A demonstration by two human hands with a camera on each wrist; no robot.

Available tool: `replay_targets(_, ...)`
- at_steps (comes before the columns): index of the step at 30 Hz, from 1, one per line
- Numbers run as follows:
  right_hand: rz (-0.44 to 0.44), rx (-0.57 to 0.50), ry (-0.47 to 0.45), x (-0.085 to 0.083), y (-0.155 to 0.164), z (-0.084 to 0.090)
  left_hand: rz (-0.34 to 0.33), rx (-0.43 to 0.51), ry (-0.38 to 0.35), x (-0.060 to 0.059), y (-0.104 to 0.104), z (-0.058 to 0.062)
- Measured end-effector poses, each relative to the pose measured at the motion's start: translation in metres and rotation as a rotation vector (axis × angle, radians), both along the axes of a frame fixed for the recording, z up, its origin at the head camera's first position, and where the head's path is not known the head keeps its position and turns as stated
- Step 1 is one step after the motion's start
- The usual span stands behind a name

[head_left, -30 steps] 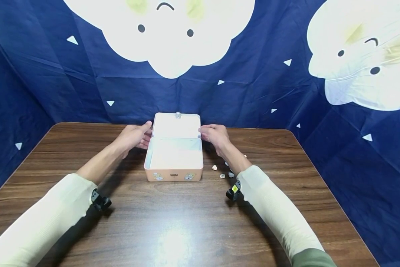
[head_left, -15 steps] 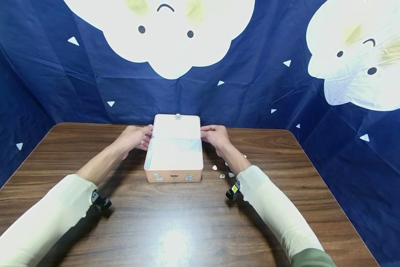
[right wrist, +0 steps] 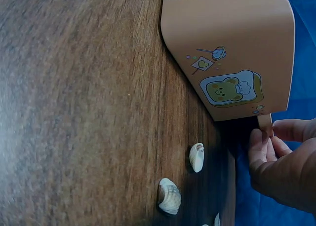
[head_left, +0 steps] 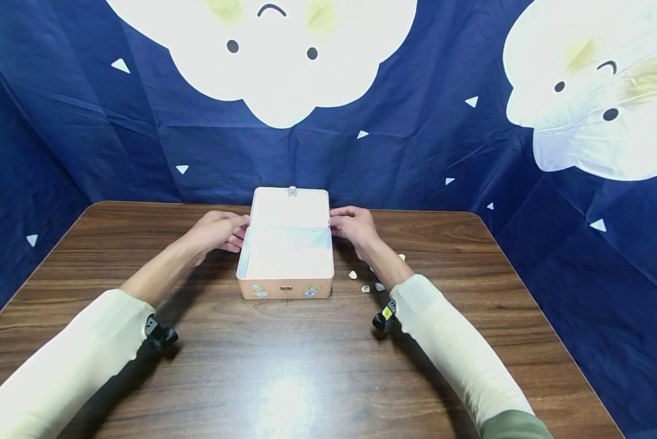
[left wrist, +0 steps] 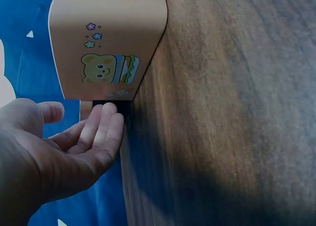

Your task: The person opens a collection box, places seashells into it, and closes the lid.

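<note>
A small peach-coloured tin box (head_left: 286,256) stands open in the middle of the far half of a wooden table (head_left: 284,366), its lid (head_left: 290,207) tipped back and upright, white on the inside, with a small clasp at its top edge. The box lies between the two hands. The left hand (head_left: 219,230) is just beside the box's left rear corner; in the left wrist view its fingers (left wrist: 101,132) are straight and relaxed, tips at the lid's lower edge, gripping nothing. The right hand (head_left: 353,223) is at the right rear corner; in the right wrist view its fingertips (right wrist: 261,139) pinch the thin edge of the lid. A few small pale shells (head_left: 353,275) lie on the table just right of the box, near the right forearm; two show clearly in the right wrist view (right wrist: 196,157). The box carries cartoon stickers rather than readable writing: a bear with a striped shape and small flowers on the left side, a bear on toast, a heart and a lollipop on the right side. Behind the table hangs a dark blue cloth (head_left: 87,134) printed with white clouds with faces.
</note>
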State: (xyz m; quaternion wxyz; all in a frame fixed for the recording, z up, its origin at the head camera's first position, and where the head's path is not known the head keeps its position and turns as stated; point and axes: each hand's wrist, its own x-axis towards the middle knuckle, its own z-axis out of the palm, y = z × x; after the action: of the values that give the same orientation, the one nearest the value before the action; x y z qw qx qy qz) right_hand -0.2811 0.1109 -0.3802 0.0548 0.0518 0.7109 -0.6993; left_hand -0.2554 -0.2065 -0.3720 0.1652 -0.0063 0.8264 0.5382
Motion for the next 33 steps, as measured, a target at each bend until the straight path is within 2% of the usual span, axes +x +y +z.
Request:
replay_targets(9,-0.003,-0.018,-0.003,0.0,0.004,-0.001,-0.009,0.007,-0.001,0.002,-0.001,-0.001)
replay_targets(18,0.001,0.024,-0.026,0.004,0.011,0.0,-0.013,0.031,0.003,0.006,-0.003,-0.003)
replay_targets(33,0.019,0.108,-0.039,0.013,0.029,0.001,-0.021,0.014,0.056,0.023,-0.006,-0.002)
